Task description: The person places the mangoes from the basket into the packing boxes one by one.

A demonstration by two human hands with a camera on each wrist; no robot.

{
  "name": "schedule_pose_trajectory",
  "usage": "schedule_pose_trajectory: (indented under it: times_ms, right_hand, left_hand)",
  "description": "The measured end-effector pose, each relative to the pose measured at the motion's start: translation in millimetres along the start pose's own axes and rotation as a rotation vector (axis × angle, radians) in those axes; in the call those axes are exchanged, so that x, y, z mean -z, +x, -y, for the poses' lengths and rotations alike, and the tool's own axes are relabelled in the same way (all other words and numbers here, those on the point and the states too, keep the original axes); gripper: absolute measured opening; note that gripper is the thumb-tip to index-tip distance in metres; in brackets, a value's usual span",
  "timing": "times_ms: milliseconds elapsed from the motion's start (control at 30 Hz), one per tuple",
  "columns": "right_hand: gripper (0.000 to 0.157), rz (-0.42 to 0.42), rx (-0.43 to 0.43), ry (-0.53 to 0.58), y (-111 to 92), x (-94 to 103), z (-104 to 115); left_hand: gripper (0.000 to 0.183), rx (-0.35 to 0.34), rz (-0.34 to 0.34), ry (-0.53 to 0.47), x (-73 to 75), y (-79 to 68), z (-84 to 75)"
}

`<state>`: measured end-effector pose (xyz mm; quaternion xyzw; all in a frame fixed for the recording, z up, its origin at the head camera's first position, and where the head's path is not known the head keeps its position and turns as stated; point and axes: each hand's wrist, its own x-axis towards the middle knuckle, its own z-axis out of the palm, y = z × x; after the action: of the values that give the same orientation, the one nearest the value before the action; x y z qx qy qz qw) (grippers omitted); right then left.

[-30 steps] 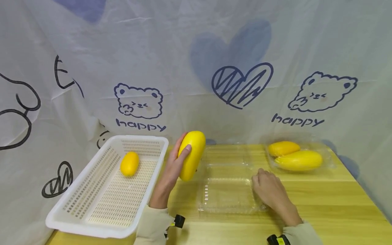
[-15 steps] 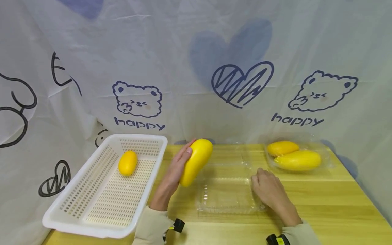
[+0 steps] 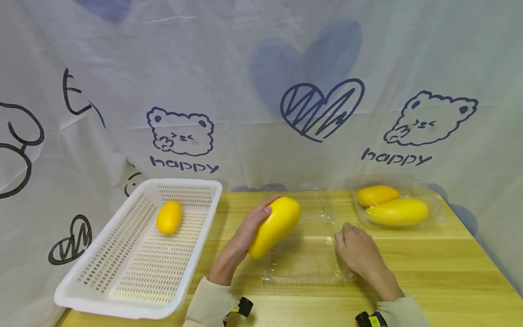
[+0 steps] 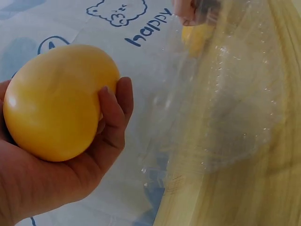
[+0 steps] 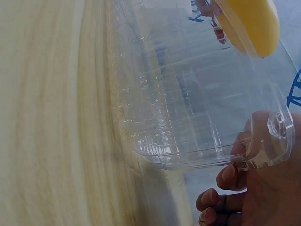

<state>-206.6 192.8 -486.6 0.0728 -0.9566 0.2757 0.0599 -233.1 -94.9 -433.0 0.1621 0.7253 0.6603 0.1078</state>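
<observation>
In the head view my left hand (image 3: 247,231) holds a long, smooth yellow mango (image 3: 277,227), tilted, over the left side of an opened clear plastic clamshell box (image 3: 304,260). The left wrist view shows the fingers curled round the fruit (image 4: 59,101). The box lies on the table with nothing inside it. At its right edge is my right hand (image 3: 361,252); in the right wrist view the thumb and a finger pinch the box wall (image 5: 202,162) near the corner, the other fingers curled outside.
A white perforated plastic basket (image 3: 151,272) stands at the left, with one yellow mango (image 3: 169,218) in it. At the back right is another clear box (image 3: 436,210) with two yellow mangoes (image 3: 398,211). A printed cloth (image 3: 253,150) hangs behind the wooden table (image 3: 441,281).
My left hand has moved right and lower with the mango, from beside the basket to over the clear box, and the mango has tilted further. My right hand stays at the box edge.
</observation>
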Motion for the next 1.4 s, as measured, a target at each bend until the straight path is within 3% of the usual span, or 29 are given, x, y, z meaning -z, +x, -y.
schedule_pose_trajectory:
  times_ms: [167,433,667,933,1233,1400]
  right_hand:
    - [0.029,0.003,0.002,-0.002,-0.7,-1.4,-0.8]
    - [0.028,-0.008,0.002,-0.016,-1.9,-2.3,-0.2]
    - [0.027,-0.008,0.006,-0.047,-2.6,-1.9,-0.3]
    - [0.026,-0.002,0.005,-0.056,0.0,-0.4,1.2]
    - [0.025,0.019,-0.009,-0.051,1.9,0.5,1.2]
    - [0.025,0.018,-0.007,-0.040,2.1,0.2,0.4]
  left_hand:
    - [0.051,-0.029,0.023,0.057,-6.1,1.0,3.4]
    - [0.055,-0.026,0.217,0.098,-16.6,-3.0,7.7]
    - [0.058,-0.063,0.282,0.222,-24.3,-2.1,12.1]
    - [0.054,-0.032,0.421,0.266,-31.2,-2.6,17.2]
    - [0.057,-0.106,0.527,0.438,-38.7,-2.6,22.0]
    - [0.056,-0.130,0.583,0.480,-41.2,-2.9,24.3]
